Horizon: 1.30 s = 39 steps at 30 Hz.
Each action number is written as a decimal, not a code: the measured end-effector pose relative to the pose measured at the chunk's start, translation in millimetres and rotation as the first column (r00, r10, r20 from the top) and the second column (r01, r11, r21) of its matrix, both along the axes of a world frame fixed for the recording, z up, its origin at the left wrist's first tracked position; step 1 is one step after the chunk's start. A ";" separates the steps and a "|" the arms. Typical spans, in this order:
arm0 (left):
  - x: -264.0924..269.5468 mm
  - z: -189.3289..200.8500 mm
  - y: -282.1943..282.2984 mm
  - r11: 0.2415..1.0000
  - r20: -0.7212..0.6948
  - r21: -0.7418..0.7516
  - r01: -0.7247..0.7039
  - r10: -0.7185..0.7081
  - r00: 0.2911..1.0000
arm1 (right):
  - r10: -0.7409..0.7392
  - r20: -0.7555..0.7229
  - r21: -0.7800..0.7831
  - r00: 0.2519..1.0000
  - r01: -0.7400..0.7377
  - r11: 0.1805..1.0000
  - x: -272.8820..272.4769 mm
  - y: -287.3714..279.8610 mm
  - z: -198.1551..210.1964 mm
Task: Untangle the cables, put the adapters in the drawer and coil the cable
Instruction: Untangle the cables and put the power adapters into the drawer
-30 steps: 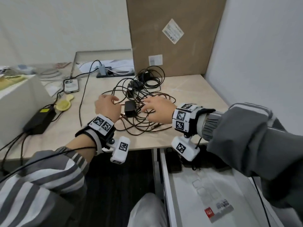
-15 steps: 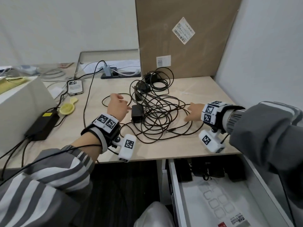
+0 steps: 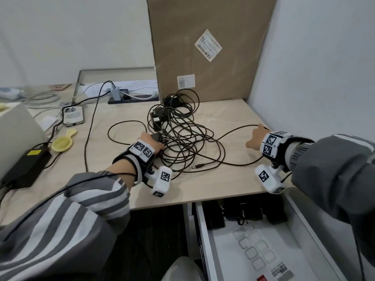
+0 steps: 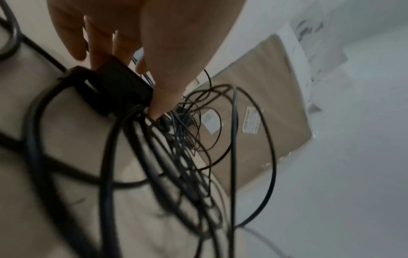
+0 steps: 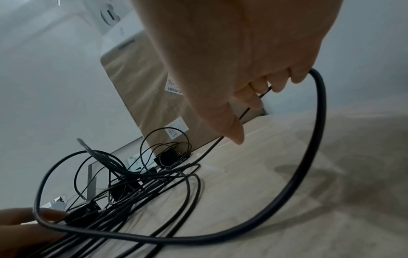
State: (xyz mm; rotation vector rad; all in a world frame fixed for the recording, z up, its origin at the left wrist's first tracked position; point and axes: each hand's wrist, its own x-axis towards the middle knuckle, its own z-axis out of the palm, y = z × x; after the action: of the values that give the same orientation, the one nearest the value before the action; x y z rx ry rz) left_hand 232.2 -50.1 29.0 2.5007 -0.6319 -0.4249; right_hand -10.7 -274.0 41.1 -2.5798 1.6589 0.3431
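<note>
Landmark: tangle of black cables [image 3: 182, 136] on the desk [image 3: 233, 187], in front of the upright cardboard box [image 3: 207, 47].
Left hand [image 3: 151, 141]: at the tangle's left edge, fingers and thumb clamped on a black adapter [image 4: 120, 85]; the wrist view shows cords bunched under the thumb.
Right hand [image 3: 256, 136]: well right of the tangle, fingers curled round one black cable [image 5: 318, 111] that loops back into the tangle.
Other adapters: two in the tangle's far part, one [image 3: 157, 119] left of centre, one [image 3: 172, 101] against the box.
Loose end: a barrel plug [image 3: 197, 166] lies at the tangle's near edge.
Drawer [image 3: 205, 236]: open below the desk edge, near side of the tangle; black adapters [image 3: 243, 212] lie at its back.
Obstructions: many loops cross over and around the held adapter's cord.
Surroundings: left of the tangle, a phone [image 3: 73, 115], a yellow scoop-shaped item [image 3: 61, 141], a black power brick [image 3: 28, 167]; beyond it, a power strip [image 3: 132, 97].
Change: the right hand has moved farther right of the tangle than half a second ago, drawing its cable out longer; the left hand has closed in on the adapter it was beside.
</note>
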 end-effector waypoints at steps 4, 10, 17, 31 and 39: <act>15.0 24.2 13.2 0.986 -0.055 -0.147 -0.077 0.069 0.996 | 0.054 0.023 0.018 0.998 -0.055 0.998 -0.9 0.9 -2.8; 21.4 76.3 29.7 0.762 -0.062 -0.626 -0.164 0.161 0.985 | 0.124 0.093 0.022 0.988 -0.126 0.992 6.6 5.0 -0.3; 23.2 162.9 51.1 0.649 0.173 -0.759 -0.052 0.277 0.945 | 0.048 0.118 0.064 0.992 -0.056 0.996 -1.9 8.1 16.8; -46.8 262.1 26.7 0.491 0.397 -0.803 0.338 0.017 0.917 | 0.442 0.767 -0.088 0.466 -0.605 0.791 51.8 126.9 154.8; -66.1 281.6 31.2 0.309 0.240 -0.914 0.262 -0.106 0.965 | 0.399 0.790 0.130 0.465 -0.764 0.632 103.0 176.3 151.2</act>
State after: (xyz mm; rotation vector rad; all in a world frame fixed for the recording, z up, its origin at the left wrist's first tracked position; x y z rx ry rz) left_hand 166.1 -18.9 310.7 1.2831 -0.8910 0.0907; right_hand 92.3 -97.7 192.3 -2.3187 0.2740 -0.2130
